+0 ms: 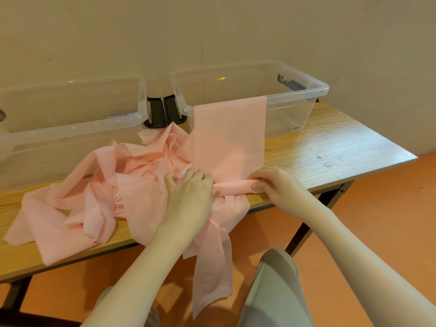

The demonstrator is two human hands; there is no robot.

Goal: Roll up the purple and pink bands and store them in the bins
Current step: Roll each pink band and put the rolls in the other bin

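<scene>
Right now your wooden table [330, 147] fills the middle of the view, running from 9 o'clock across to 3 o'clock, with the orange floor [389, 197] beyond its edge at 4 o'clock. Two clear bins stand side by side at the back against the wall: the left bin [70, 128] at 10 o'clock and the right bin [295, 90] at 1 o'clock, their black latches [162, 112] meeting between them at 12 o'clock. Next in size, a loose heap of pink bands [99, 199] lies crumpled over the table from 9 o'clock toward the centre, and some strips hang off the near edge at 6 o'clock. One flat pink band [230, 133] is draped over the front rim of the right bin and runs down to the near table edge, where its lower end is wound into a small roll [233, 186] just right of centre. Your left hand [188, 192] lies palm down at the left end of that roll, fingers spread and fairly straight, pressing on the fabric. Your right hand [273, 182] is at the roll's right end, fingers curled round it and gripping. No purple fabric can be made out for certain.
</scene>
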